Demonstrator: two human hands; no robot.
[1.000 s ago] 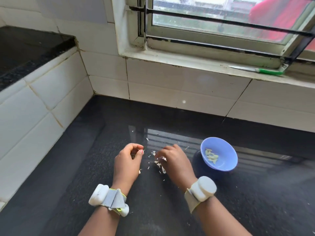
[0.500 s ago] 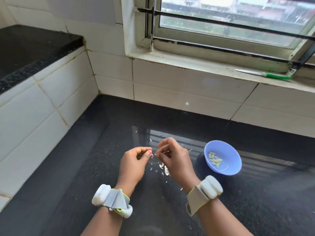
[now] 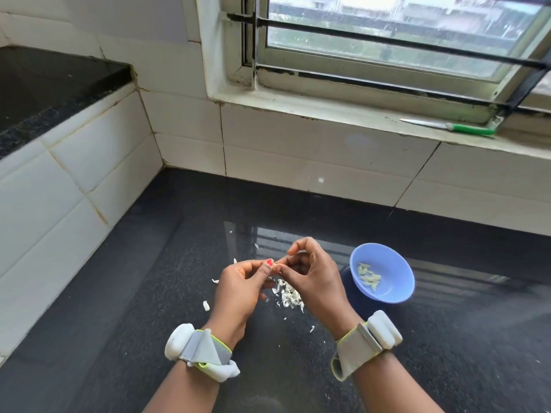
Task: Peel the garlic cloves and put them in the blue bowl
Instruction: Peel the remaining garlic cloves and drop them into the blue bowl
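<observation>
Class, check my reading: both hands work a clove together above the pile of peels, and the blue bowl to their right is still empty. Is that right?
Not quite. The head view shows the blue bowl already holding several peeled cloves. The rest stands: left hand and right hand meet over the peels.

Head camera looks down, near the countertop [image 3: 185, 293].

Two bare forearms are seen at the bottom of the frame. A grey strap edged in yellow-green, carrying a rounded white device, is worn on each wrist [image 3: 199, 353] [image 3: 368, 341]. Red polish is seen on the left hand's [image 3: 238, 289] thumbnail, centre frame.
</observation>
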